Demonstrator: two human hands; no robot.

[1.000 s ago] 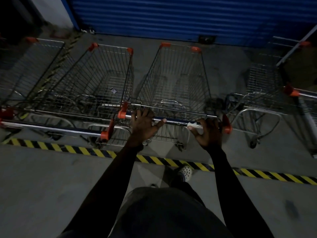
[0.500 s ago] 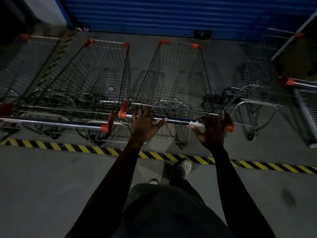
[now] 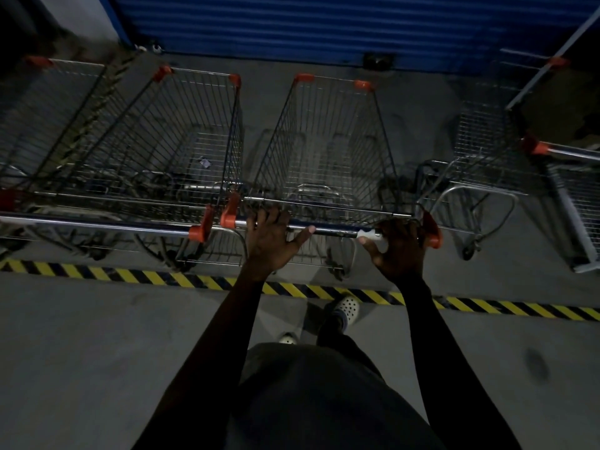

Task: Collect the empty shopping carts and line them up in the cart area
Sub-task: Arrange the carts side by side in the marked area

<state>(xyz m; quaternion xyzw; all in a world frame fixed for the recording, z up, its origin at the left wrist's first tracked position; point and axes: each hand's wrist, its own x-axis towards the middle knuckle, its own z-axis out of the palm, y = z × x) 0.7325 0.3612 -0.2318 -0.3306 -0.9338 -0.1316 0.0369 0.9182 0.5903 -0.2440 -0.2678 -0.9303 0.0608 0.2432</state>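
A blue roller shutter [image 3: 324,27] closes off the back of this dim bay, and the grey concrete floor [image 3: 97,352] runs from it to where the person stands. A row of wire carts faces the shutter: a far-left cart [image 3: 48,118], a neighbouring cart [image 3: 181,141] and, just beside it, the middle cart [image 3: 328,141] that the person has hold of. All look empty apart from a small scrap of paper [image 3: 205,163] in the neighbouring cart. Off to the right, a smaller cart [image 3: 487,141] stands apart from the row with another cart's handle [image 3: 568,154] crossing behind it at an angle. These look out of line to me and are probably still to be squared up. The middle cart sits beyond the yellow-and-black floor stripe [image 3: 130,276], its red end cap almost touching the neighbour's, so I'd say this one is as good as parked, perhaps needing a last nudge. On its handle bar [image 3: 334,228], the left hand [image 3: 269,238] has its fingers hooked over the bar with the thumb stretched along it. The right hand [image 3: 401,248] is wrapped round the bar close to the right-hand red cap.
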